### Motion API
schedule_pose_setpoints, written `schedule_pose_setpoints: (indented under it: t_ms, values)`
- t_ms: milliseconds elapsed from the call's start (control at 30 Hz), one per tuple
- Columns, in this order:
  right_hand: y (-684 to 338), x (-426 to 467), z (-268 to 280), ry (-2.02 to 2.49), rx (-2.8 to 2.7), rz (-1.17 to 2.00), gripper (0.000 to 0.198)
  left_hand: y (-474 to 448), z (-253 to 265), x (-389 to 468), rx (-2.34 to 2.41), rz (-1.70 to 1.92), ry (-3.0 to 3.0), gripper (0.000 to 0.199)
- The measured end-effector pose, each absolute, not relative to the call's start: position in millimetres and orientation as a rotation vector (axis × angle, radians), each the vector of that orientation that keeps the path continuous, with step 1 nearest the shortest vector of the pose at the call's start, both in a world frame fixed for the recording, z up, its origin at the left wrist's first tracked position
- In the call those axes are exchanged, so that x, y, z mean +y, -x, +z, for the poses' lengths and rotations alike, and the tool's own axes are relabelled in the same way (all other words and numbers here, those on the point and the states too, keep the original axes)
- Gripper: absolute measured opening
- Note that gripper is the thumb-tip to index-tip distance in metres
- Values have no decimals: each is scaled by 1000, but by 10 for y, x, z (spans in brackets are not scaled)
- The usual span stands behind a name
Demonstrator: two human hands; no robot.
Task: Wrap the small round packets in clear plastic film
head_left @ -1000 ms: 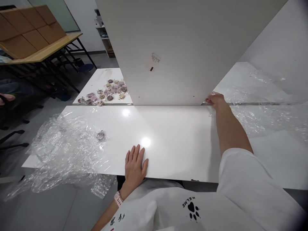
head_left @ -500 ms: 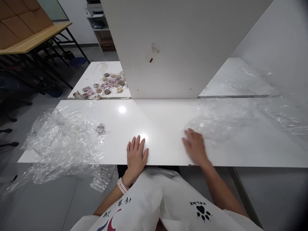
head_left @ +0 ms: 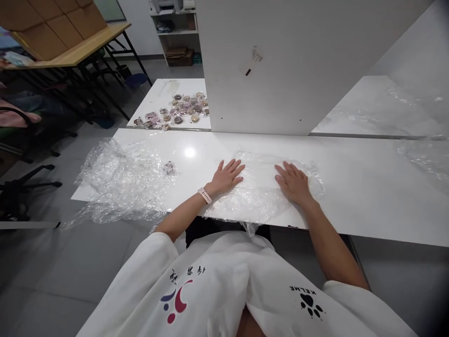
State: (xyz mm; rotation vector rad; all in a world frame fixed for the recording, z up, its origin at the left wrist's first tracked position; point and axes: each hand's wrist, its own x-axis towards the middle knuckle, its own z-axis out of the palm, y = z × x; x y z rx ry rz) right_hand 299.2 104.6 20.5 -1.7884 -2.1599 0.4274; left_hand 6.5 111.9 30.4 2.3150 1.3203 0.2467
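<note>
A sheet of clear plastic film (head_left: 259, 201) lies across the white table (head_left: 368, 187) in front of me, its near edge drooping over the table's front. My left hand (head_left: 227, 178) rests flat on the film's left side, fingers spread and pointing up to the right. On its right side my right hand (head_left: 293, 183) lies palm down with the fingers stretched out. Neither hand grips anything. To the left sits a crumpled heap of clear film (head_left: 122, 182), and beside it a small dark wrapped piece (head_left: 169, 167).
Several small wrapped pieces (head_left: 187, 107) lie on the far table behind a narrow gap. A tall white panel (head_left: 266, 93) rises at the table's back. More film (head_left: 428, 157) lies at the far right. A wooden table (head_left: 80, 54) and a blue stool (head_left: 136, 80) stand back left.
The film from the right now lies in front of me, under both hands. My left hand has moved up and right onto it. The view has shifted a little left.
</note>
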Motion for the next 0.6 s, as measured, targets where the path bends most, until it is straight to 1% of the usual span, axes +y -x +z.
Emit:
schedule_pose_setpoints:
  t_ms: [133, 233, 300, 367, 400, 433, 500, 600]
  values:
    - [-3392, 1209, -3, 1966, -2150, 316, 58, 128, 214, 1408, 1506, 159, -2360, 63]
    - [-3673, 1079, 24, 2095, -2065, 268, 61, 261, 239, 1498, 1655, 147, -2318, 66]
    - [-3747, 934, 82, 2152, -1957, 156, 62, 321, 241, 1532, 1706, 136, -2286, 69]
    - [-3615, 792, 163, 2037, -1936, 49, 61, 351, 227, 1566, 1732, 120, -2261, 70]
    - [-3462, 730, 207, 1915, -1988, 53, 61, 354, 218, 1585, 1737, 115, -2255, 70]
    - [-3267, 677, 252, 1770, -2070, 110, 61, 353, 210, 1605, 1738, 110, -2253, 69]
    - [-2851, 586, 339, 1490, -2252, 360, 60, 344, 200, 1637, 1734, 112, -2257, 67]
    - [-2584, 405, 475, 1211, -2406, 773, 41, 348, 208, 1646, 1739, 109, -2255, 62]
